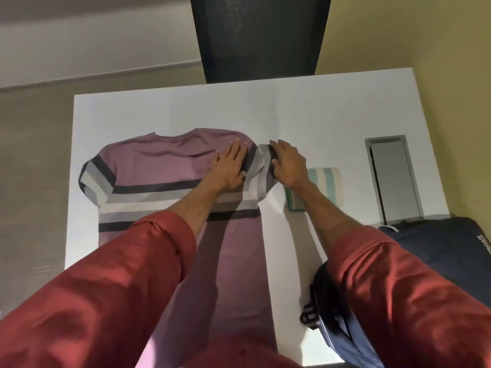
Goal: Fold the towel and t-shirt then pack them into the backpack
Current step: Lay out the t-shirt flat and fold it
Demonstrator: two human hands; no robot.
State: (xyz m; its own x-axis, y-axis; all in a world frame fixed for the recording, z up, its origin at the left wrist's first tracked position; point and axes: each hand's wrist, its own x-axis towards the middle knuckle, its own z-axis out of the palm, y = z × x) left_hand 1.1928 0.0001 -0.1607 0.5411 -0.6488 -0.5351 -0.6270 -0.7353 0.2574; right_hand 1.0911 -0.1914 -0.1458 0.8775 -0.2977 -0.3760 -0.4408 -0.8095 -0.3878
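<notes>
Head view: towel lies folded on the worktop. T-shirt lies spread, left hand pressing flat on it, right hand pinching its sleeve. Backpack not yet packed.

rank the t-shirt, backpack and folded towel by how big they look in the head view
1. t-shirt
2. backpack, nearer the camera and partly hidden, so its place is unsure
3. towel, folded, smallest

Loose rust-red long sleeves on both arms, pretty creased: left sleeve at 7 o'clock, right sleeve at 5. Cuffs bunched mid-forearm, bare from there to left hand and right hand.
</notes>
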